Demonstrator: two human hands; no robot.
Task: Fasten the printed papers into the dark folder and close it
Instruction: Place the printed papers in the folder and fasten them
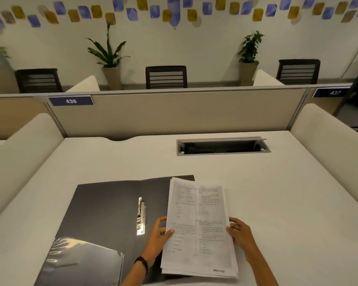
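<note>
Left hand (160,232) and right hand (239,234) each grip one side edge of the printed papers (198,228), squaring the stack beside the metal fastener (141,216) of the open dark folder (103,211) on the bench (277,193).

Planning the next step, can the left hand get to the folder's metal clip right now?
Probably yes: the clip lies uncovered just beside the left hand, but that hand is holding the papers.
</note>
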